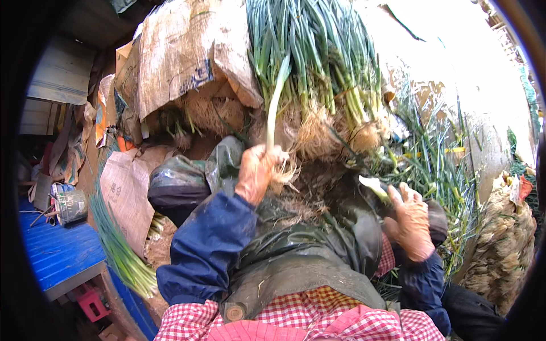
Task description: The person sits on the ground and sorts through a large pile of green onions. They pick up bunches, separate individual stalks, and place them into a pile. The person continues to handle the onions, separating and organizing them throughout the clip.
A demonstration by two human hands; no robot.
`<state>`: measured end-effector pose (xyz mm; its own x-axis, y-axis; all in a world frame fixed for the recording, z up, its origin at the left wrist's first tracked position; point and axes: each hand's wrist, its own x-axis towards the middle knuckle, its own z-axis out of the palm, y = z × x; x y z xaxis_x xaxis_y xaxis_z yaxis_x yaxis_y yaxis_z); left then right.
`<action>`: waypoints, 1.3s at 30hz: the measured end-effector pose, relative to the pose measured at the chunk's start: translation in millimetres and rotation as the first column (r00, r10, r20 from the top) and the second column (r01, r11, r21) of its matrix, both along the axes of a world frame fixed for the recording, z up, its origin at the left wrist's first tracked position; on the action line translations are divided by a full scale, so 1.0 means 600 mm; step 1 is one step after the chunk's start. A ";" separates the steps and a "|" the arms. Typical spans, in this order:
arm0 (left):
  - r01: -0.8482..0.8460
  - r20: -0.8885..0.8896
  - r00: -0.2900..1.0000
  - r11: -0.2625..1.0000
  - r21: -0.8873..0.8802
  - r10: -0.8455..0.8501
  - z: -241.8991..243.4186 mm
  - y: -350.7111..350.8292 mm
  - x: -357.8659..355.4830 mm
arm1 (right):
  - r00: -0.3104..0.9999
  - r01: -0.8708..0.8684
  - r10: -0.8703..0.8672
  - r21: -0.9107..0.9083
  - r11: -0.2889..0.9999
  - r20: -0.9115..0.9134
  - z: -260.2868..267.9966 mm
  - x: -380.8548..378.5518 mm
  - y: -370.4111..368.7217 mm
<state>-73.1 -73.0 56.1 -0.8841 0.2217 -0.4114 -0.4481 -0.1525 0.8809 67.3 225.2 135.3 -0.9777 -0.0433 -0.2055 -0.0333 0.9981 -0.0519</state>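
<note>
My left hand (260,172) is shut around the lower end of a green onion stalk (275,102), held nearly upright. Its pale shank rises from my fist, and stringy roots (286,172) hang beside the fingers. Off to the right, my right hand (407,217) is over my knee with fingers loosely bent. A pale, whitish-green strip of onion sheath (375,187) meets its fingertips; whether they grip it is unclear. Beyond my left hand lies a large pile of green onions (315,51), tangled roots towards me.
Loose green trimmings (443,166) cover the ground at right, near a bundle of bristly, straw-coloured material (499,243). Woven sacking (179,55) drapes over more roots at upper left. More green onions (128,251) lie left, beside a blue corrugated surface (59,251) holding a dirty can (71,206).
</note>
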 end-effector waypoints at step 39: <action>-0.082 0.065 0.995 0.993 0.089 0.076 -0.017 -0.028 0.103 | 0.943 0.322 -0.300 -0.627 0.710 0.144 -0.167 -0.304 -0.174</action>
